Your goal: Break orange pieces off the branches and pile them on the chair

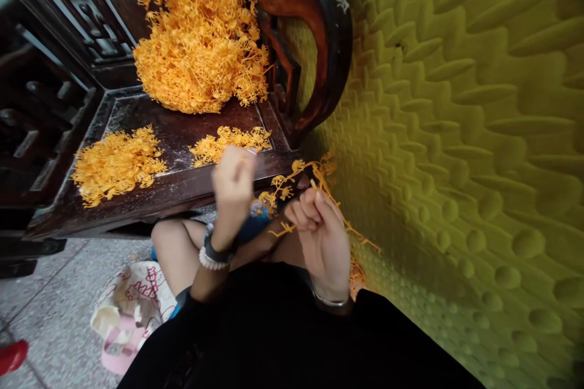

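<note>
My right hand is closed on an orange plastic flower sprig, whose thin stems and curled blossoms stick out on both sides of the fingers. Beside it, my left hand is curled with thumb and fingertips together, blurred by motion; anything between them is too smeared to name. It is in front of a small heap of orange blossoms at the edge of the dark wooden seat. Another loose pile of blossoms lies farther left on that seat.
A tall mass of orange sprigs stands at the back of the seat, against a curved wooden armrest. An embossed yellow-green wall runs close on the right. On the speckled floor rests a white bag with red print.
</note>
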Available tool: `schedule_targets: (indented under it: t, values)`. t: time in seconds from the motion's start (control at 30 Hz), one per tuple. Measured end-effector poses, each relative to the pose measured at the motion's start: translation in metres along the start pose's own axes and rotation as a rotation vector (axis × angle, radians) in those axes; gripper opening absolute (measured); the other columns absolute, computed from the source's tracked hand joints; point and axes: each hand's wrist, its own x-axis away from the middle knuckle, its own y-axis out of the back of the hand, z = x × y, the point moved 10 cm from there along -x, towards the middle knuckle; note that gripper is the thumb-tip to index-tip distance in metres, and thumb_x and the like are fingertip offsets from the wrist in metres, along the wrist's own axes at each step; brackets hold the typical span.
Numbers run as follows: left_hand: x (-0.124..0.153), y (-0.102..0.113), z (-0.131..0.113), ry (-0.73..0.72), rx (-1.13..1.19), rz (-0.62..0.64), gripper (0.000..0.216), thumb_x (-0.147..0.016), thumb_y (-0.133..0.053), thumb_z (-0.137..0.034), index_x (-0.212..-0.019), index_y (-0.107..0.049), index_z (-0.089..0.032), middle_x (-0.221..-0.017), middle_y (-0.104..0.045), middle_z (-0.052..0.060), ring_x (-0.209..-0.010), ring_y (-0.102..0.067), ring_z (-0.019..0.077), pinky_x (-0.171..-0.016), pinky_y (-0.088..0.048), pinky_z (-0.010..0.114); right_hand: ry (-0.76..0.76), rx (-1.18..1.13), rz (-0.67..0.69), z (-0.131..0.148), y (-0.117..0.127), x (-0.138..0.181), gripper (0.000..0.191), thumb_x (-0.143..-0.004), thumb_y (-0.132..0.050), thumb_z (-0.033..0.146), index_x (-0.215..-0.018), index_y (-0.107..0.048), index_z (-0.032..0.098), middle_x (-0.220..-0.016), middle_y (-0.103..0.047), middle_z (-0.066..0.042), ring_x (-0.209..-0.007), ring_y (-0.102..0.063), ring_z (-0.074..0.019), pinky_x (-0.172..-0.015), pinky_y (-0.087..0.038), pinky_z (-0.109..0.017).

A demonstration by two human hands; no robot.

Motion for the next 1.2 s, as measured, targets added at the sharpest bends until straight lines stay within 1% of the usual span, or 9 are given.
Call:
schedule_targets:
  t: [0.03,0.07,0.17,0.37,0.57,0.73,0.87,1.03,1.2]
  values:
    - [-0.006,0.030,0.012,0.028,-0.019,-0.197,0.036,-0.096,-0.045,-0.043,-0.067,-0.042,-0.022,-0.069,-0.045,-0.001,-0.069,-0.045,0.0156,-0.065,-0.036,0.035,-0.017,-0.006,-0.007,-0.002,0.004,0.002,0.029,-0.090,-0.057,0.029,-0.064,-0.051,0.021,-0.060,-0.023,0.006,-0.051,-0.021,-0.0096,-0.059,-0.042,-0.025]
    - [-0.011,0.048,0.024,0.054,-0.008,-0.262,0.039,-0.096,-0.045,-0.045,-0.065,-0.037,-0.022,-0.066,-0.040,-0.002,-0.066,-0.043,0.0148,-0.063,-0.033,0.034,-0.028,-0.009,-0.022,-0.003,0.009,0.003,0.030,-0.090,-0.058,0.029,-0.063,-0.049,0.020,-0.060,-0.023,0.006,-0.051,-0.021,-0.0097,-0.059,-0.042,-0.025]
    - [-0.029,0.062,0.045,0.076,-0.163,-0.110,0.039,-0.097,-0.041,-0.047,-0.067,-0.040,-0.023,-0.069,-0.043,-0.001,-0.078,-0.050,0.0174,-0.067,-0.034,0.036,-0.015,-0.015,-0.085,-0.005,0.025,0.000,0.023,-0.088,-0.060,0.029,-0.067,-0.053,0.021,-0.061,-0.028,0.006,-0.053,-0.027,-0.0102,-0.069,-0.046,-0.028]
    - [-0.030,0.030,0.056,0.015,-0.569,0.051,0.038,-0.099,-0.031,-0.046,-0.082,-0.054,-0.021,-0.092,-0.058,0.010,-0.099,-0.052,0.0295,-0.087,-0.038,0.048,0.012,-0.110,-0.076,-0.006,0.019,-0.020,0.015,-0.087,-0.059,0.029,-0.075,-0.063,0.022,-0.061,-0.036,0.005,-0.059,-0.041,-0.0106,-0.090,-0.048,-0.034]
    - [-0.026,-0.002,0.076,-0.008,-0.638,0.180,0.027,-0.095,-0.042,-0.033,-0.102,-0.065,-0.022,-0.121,-0.063,0.011,-0.114,-0.047,0.0334,-0.101,-0.031,0.054,-0.027,-0.156,-0.084,-0.008,0.018,-0.023,0.010,-0.084,-0.058,0.025,-0.078,-0.065,0.022,-0.067,-0.052,0.003,-0.074,-0.058,-0.0119,-0.102,-0.045,-0.037]
    - [-0.021,-0.008,0.088,0.043,-0.650,0.213,0.033,-0.095,-0.036,-0.027,-0.114,-0.063,-0.021,-0.121,-0.064,0.013,-0.117,-0.047,0.0321,-0.107,-0.026,0.055,-0.070,-0.183,-0.082,-0.014,0.019,-0.023,0.010,-0.081,-0.057,0.022,-0.083,-0.067,0.022,-0.075,-0.063,0.001,-0.088,-0.065,-0.0147,-0.106,-0.045,-0.040]
    - [-0.020,-0.012,0.089,0.042,-0.610,0.223,0.037,-0.096,-0.037,-0.033,-0.121,-0.062,-0.022,-0.129,-0.062,0.011,-0.123,-0.045,0.0315,-0.109,-0.025,0.055,-0.129,-0.225,-0.071,-0.021,0.018,-0.024,0.010,-0.080,-0.058,0.024,-0.086,-0.065,0.021,-0.089,-0.069,-0.002,-0.101,-0.065,-0.0156,-0.107,-0.045,-0.038]
    - [-0.019,-0.017,0.095,0.050,-0.547,0.270,0.046,-0.097,-0.036,-0.035,-0.138,-0.051,-0.021,-0.144,-0.052,0.011,-0.133,-0.039,0.0305,-0.113,-0.022,0.053,-0.194,-0.308,-0.101,-0.029,0.020,-0.028,0.009,-0.079,-0.057,0.019,-0.085,-0.063,0.020,-0.091,-0.069,-0.003,-0.106,-0.064,-0.0157,-0.099,-0.052,-0.032]
    - [-0.020,-0.019,0.099,0.043,-0.474,0.263,0.060,-0.094,-0.045,-0.045,-0.148,-0.036,-0.020,-0.142,-0.052,0.015,-0.133,-0.040,0.0306,-0.113,-0.027,0.051,-0.368,-0.503,-0.132,-0.044,0.012,-0.027,0.013,-0.076,-0.052,0.009,-0.076,-0.057,0.020,-0.073,-0.062,0.000,-0.077,-0.064,-0.0090,-0.068,-0.057,-0.017]
